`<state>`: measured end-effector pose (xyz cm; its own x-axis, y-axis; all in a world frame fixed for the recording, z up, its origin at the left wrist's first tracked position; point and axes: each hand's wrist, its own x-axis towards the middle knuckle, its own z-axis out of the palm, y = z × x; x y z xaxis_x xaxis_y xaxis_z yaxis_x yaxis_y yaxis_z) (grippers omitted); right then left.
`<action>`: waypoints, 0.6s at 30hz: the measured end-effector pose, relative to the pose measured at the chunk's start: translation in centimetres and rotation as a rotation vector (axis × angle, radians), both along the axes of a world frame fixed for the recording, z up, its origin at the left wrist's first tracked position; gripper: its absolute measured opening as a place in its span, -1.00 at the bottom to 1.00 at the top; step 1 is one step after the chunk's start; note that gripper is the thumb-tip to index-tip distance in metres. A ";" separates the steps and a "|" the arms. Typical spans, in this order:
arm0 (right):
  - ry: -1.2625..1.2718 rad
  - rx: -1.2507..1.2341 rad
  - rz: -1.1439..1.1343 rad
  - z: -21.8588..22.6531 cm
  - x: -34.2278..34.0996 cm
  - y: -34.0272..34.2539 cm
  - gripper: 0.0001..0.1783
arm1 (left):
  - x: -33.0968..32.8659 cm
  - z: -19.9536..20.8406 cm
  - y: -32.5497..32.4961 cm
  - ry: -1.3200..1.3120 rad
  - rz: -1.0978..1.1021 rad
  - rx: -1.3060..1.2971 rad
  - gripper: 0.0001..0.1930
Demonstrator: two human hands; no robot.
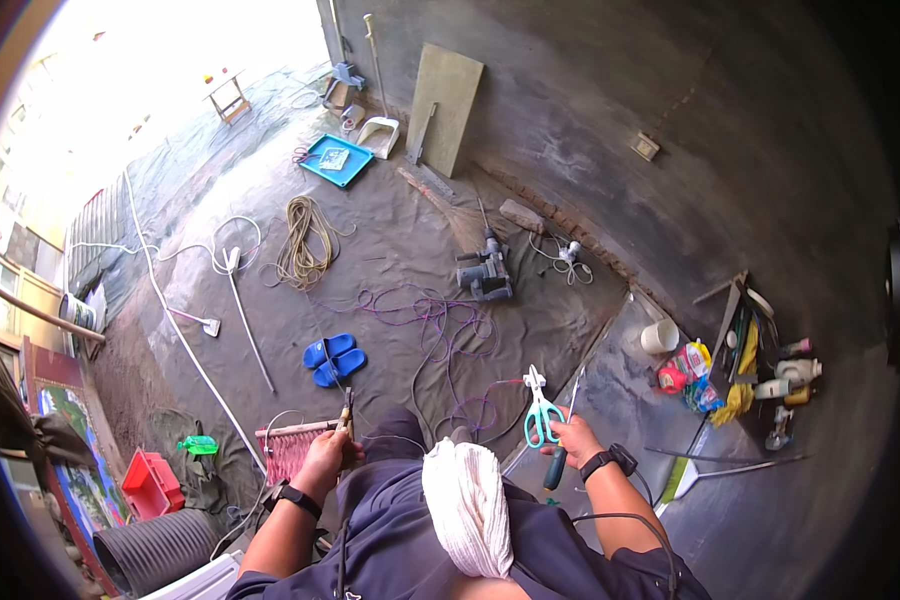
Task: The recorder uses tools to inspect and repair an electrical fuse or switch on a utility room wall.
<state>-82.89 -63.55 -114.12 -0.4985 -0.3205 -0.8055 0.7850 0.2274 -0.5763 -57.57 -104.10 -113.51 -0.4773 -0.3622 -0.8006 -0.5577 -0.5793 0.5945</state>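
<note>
My left hand (332, 452) is closed around what looks like a pair of pliers (347, 410), jaws pointing away from me. Beside that hand lies a pink-red slatted or woven piece (295, 448). My right hand (574, 440) grips scissors (540, 418) with teal handles and pale blades pointing away. The same hand also holds a screwdriver (555, 468), its dark green handle low and its thin shaft rising past the fingers. A white towel (465, 510) hangs down my front between the two arms. Each wrist wears a dark band.
Blue slippers (334, 360), tangled purple cord (430, 310), coiled rope (308, 245) and a power drill (485, 270) lie on the ground sheet ahead. Farther off is a blue tray (337, 160). A red bin (153, 483) sits left. Bottles, bags and a white cup (659, 338) stand right.
</note>
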 end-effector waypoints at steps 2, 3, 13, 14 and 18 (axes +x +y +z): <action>-0.033 -0.042 0.048 0.0 -2.1 -2.4 -0.56 | -1.7 -0.3 -1.3 -0.012 0.049 0.038 -0.78; -0.042 -0.042 0.039 0.1 -3.1 -3.7 -0.53 | -2.6 -0.4 -2.1 -0.020 0.084 0.073 -0.80; -0.092 0.043 0.197 -2.7 -14.7 -19.2 -0.58 | -14.5 -5.8 -16.9 -0.070 0.133 0.152 -0.82; -0.090 0.064 0.201 -2.1 -15.8 -21.2 -0.58 | -16.1 -5.2 -18.8 -0.065 0.116 0.125 -0.81; -0.065 0.017 0.240 0.0 -20.5 -29.4 -0.60 | -22.1 -2.9 -26.9 -0.015 0.053 -0.088 -0.73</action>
<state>-103.37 -92.97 -114.13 -0.3571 -0.4097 -0.8394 0.7425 0.4208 -0.5212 -79.63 -131.04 -116.37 -0.4437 -0.4557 -0.7716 -0.5368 -0.5543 0.6361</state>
